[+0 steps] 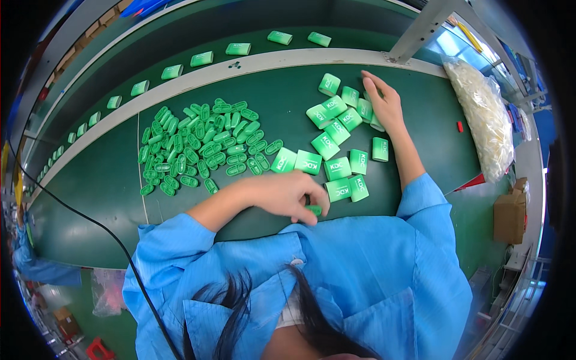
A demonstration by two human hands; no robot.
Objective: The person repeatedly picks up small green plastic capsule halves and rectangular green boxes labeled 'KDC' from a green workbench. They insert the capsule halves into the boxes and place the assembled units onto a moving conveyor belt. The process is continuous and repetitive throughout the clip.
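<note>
My left hand is low over the near side of the table, its fingers curled round a small green oval cap. To its left lies a heap of matching green oval caps, each with a raised ring shape. My right hand rests at the far right of a loose group of green-and-white rounded casings; its fingers are stretched out and apart, with the palm side next to the outermost ones. Several more casings lie between my two hands, some at angles and touching each other.
Beyond a pale rail, a row of similar casings stands spaced along a green belt. A large clear bag of whitish pieces leans at the right edge, near a small red piece. A black cable crosses the left side.
</note>
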